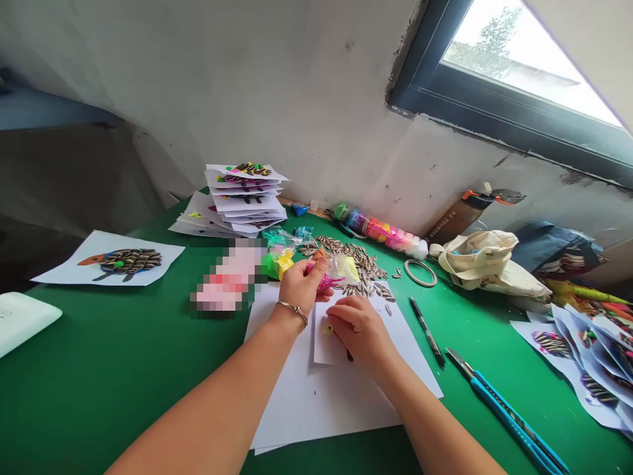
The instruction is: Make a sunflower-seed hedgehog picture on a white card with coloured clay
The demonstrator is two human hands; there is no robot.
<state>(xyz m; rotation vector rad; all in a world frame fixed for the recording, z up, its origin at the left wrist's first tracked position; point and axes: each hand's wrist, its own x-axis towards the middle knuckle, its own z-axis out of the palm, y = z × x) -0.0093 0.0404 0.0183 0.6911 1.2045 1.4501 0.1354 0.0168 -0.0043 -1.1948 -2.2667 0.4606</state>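
My left hand is closed around a lump of magenta modelling clay, with clear plastic wrap beside it. Below and to the right, my right hand rests over a small white card, its fingers drawn together; whatever they pinch is hidden. A small pale yellow piece with a dark dot shows on the card by those fingertips. Under the card lie larger white sheets. Striped sunflower seeds are heaped just beyond both hands, and a bag of yellow clay sits left of the heap.
A paper stack and a seed-covered animal picture are at left. Clay tubs line the wall. On the right are a tape ring, pen, blue utility knife, cloth bag and more pictures.
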